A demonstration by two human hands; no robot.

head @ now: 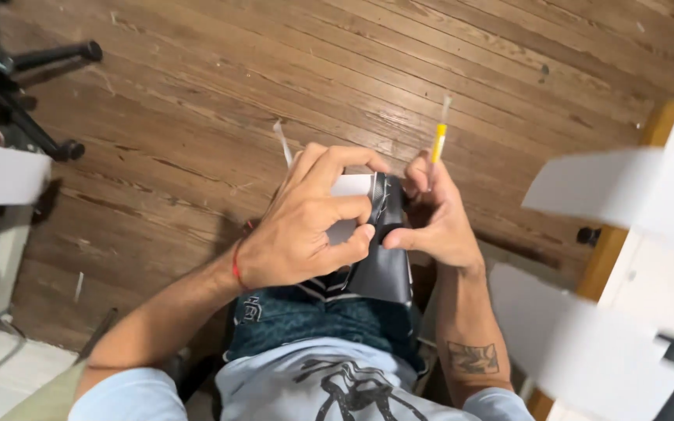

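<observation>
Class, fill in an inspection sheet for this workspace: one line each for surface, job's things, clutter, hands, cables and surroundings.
Surface: worn brown wooden plank floor; no tabletop under the hands.
Job's things: glossy black folded sheet with a white panel, held over the lap; yellow-tipped thin stick.
Clutter: small pale scraps on the floor.
Hands: left hand pinches the sheet; right hand grips the sheet's edge and the stick.
Cables: nothing seen.
Surroundings: black office chair base with castors at upper left; blurred white furniture with wooden edge at right.
</observation>
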